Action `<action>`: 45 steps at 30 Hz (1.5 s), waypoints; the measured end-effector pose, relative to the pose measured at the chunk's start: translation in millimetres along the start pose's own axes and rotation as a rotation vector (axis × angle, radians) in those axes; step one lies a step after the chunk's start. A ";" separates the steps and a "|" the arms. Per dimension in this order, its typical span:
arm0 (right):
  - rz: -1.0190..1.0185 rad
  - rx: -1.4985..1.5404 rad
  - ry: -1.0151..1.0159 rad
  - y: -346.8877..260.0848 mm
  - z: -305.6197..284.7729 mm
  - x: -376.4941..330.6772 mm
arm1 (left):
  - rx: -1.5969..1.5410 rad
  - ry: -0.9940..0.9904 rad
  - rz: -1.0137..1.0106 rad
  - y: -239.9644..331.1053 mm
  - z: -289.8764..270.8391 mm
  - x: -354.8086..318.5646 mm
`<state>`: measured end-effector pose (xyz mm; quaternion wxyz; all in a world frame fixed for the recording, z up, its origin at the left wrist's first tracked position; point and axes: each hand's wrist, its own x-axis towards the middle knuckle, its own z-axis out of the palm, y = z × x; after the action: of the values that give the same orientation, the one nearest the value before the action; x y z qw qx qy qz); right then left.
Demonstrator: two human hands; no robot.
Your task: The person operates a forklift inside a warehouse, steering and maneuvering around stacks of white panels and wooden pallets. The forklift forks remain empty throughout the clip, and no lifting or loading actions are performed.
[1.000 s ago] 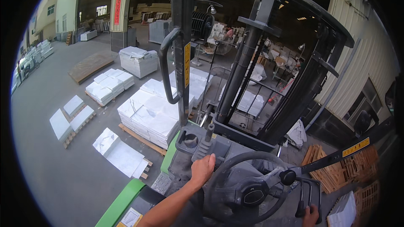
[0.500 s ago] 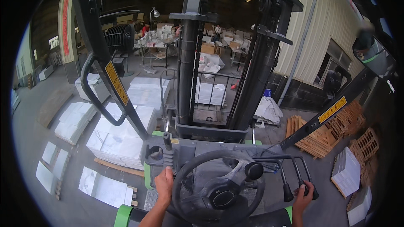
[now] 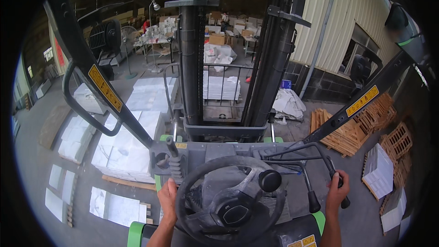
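Observation:
My left hand [image 3: 168,197] is closed at the left rim of the black steering wheel [image 3: 194,171], thumb up; the rim partly hides its fingers. Just ahead of it stands a short lever with a ribbed rubber boot [image 3: 175,164]. On the right, my right hand [image 3: 337,190] has its fingers wrapped round a black control lever [image 3: 330,164]. Beside that hand, another lever ends in a black knob [image 3: 314,202]. A round spinner knob [image 3: 270,180] sits on the wheel's upper right. Beyond the dashboard rises the forklift mast [image 3: 191,64].
Stacked white slabs [image 3: 130,148] lie on pallets to the left. More slabs [image 3: 222,87] show through the mast. Wooden pallets [image 3: 340,130] and wrapped stacks [image 3: 378,171] stand right, near a corrugated wall [image 3: 315,41]. Farther back are cluttered tables [image 3: 160,41] and people.
My right hand has moved forward, its lever tipped away from me. The whole view has shifted slightly. My left hand stays by the wheel.

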<state>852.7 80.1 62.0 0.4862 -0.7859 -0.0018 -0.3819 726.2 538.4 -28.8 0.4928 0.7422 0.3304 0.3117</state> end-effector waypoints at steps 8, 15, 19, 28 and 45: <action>-0.022 0.001 -0.006 0.5 32.2 28.6 | 0.018 0.005 -0.002 -3.6 5.9 7.6; -0.030 0.031 0.025 6.9 66.6 53.1 | -0.057 0.045 0.016 15.9 28.0 46.7; -0.030 0.041 0.011 6.2 72.2 58.4 | -0.059 0.058 0.043 10.8 33.7 54.8; -0.024 0.008 -0.030 8.3 58.6 46.9 | -0.017 0.043 -0.002 5.1 27.9 46.9; 0.019 -0.114 0.006 41.2 23.6 19.5 | 0.013 0.052 -0.039 7.0 26.3 27.3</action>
<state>896.1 69.2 36.7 0.4445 -0.8111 0.0288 -0.3792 764.2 544.3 -26.9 0.4852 0.7304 0.3597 0.3189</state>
